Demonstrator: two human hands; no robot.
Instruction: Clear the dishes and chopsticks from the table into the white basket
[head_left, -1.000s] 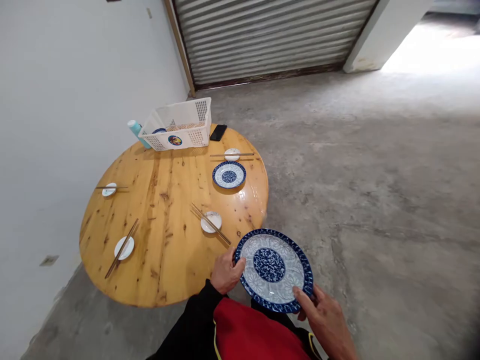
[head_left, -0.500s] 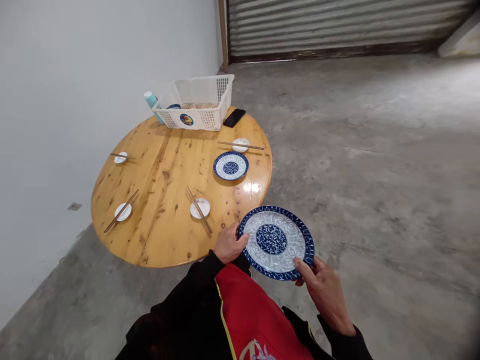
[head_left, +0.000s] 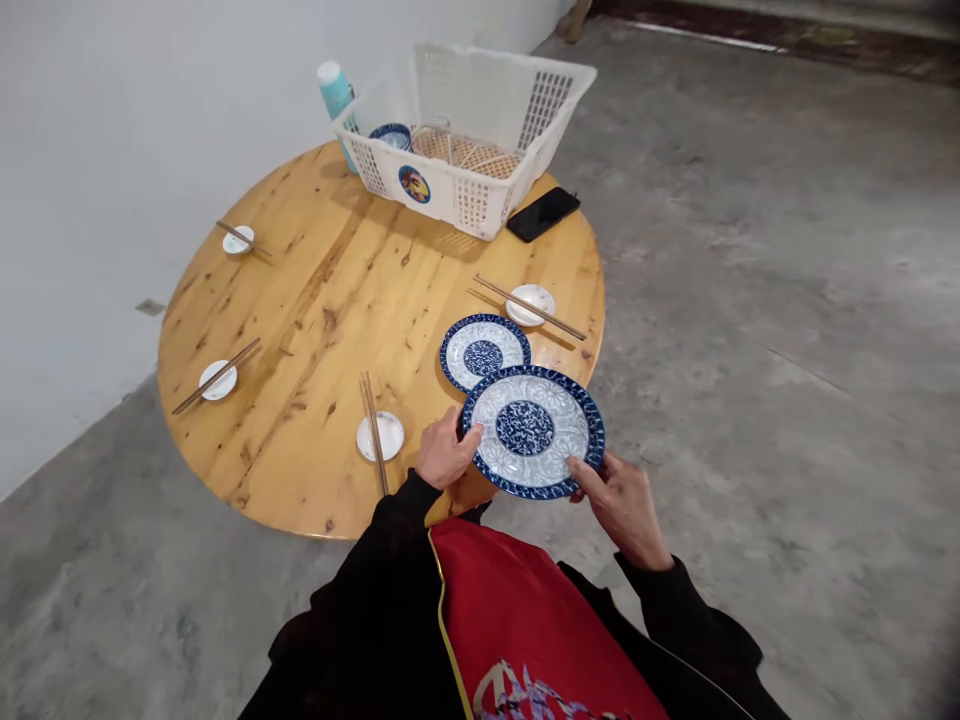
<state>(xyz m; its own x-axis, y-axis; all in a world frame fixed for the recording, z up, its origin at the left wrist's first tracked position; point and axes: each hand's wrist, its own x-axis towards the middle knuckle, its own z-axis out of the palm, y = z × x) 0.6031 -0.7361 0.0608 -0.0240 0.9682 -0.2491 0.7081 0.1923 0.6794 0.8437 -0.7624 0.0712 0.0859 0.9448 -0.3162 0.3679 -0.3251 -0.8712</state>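
A blue-and-white plate is held between both hands, over the near right edge of the round wooden table. My left hand grips its left rim, thumb on top. My right hand pinches the lower right rim, with the thumb above and the fingers partly hidden underneath. Just beyond, a second blue-and-white plate lies on the table, partly covered from view by the held one. Left of my left hand, a small white dish has a pair of chopsticks resting across it.
Other small dishes with chopsticks sit at the right, far left and near left. At the back stand a white plastic basket with blue-patterned bowls and a light-blue bottle. A black phone lies beside the basket.
The held plate has moved in over the table edge and now overlaps the lying plate in view. The camera has come closer to the table. Both hands keep their hold.
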